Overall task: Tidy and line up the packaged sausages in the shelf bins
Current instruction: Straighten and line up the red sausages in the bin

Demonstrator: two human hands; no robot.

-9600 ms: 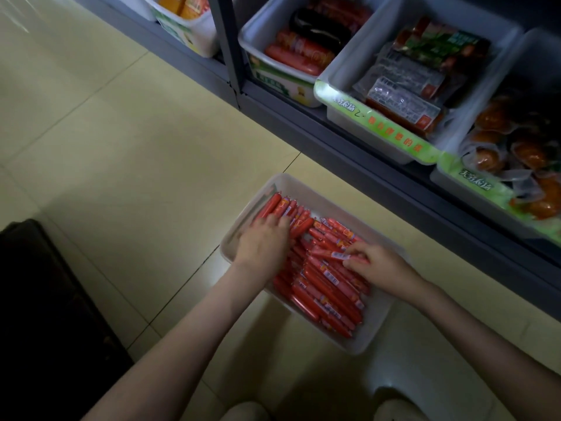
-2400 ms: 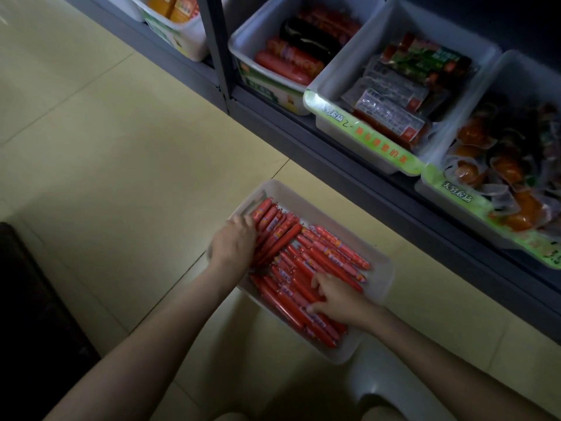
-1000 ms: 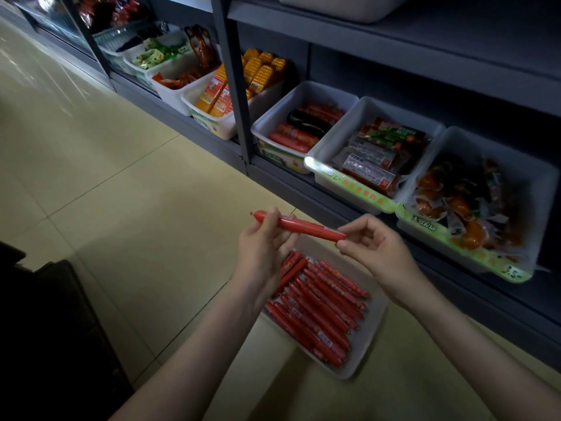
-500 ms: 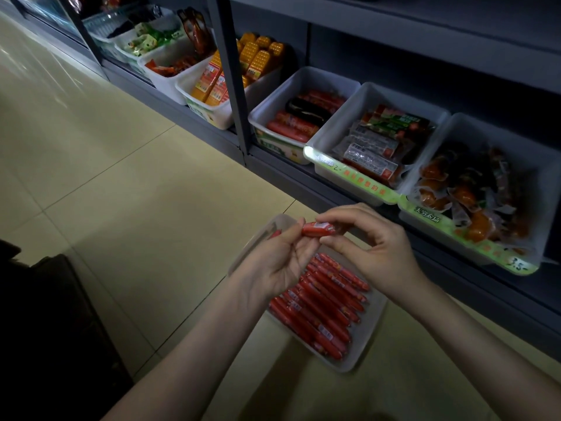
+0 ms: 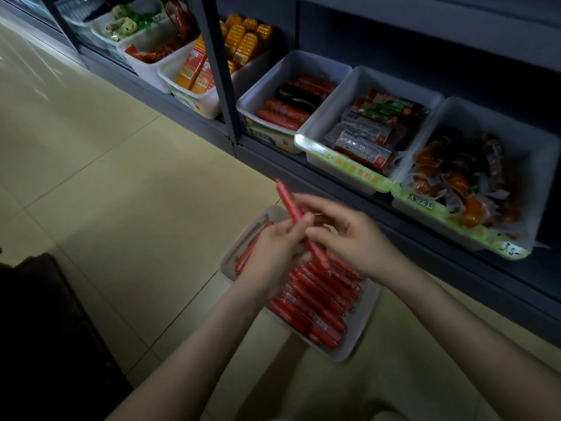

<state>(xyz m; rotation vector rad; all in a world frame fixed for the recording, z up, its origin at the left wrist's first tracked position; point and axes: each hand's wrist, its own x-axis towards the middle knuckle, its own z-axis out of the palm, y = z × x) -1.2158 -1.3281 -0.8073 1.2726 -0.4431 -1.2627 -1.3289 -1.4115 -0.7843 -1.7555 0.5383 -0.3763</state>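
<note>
A white bin (image 5: 355, 335) lies on the tiled floor, filled with several thin red packaged sausages (image 5: 315, 302) laid roughly side by side. Above it my left hand (image 5: 273, 250) grips one red sausage stick (image 5: 287, 200), which points up and to the left. My right hand (image 5: 349, 235) is close beside it with fingers curled at the stick's lower part; motion blur hides whether it pinches the stick.
The low grey shelf holds white bins: thick red and dark sausages (image 5: 291, 107), flat packaged sausages (image 5: 364, 138), orange vacuum packs (image 5: 461, 183), yellow corn packs (image 5: 239, 44). A shelf post (image 5: 221, 86) stands left of them. A dark object (image 5: 45, 329) sits at lower left.
The sausage stick has turned from lying across between my hands to pointing up and left in my left hand. My right hand has shifted lower along it.
</note>
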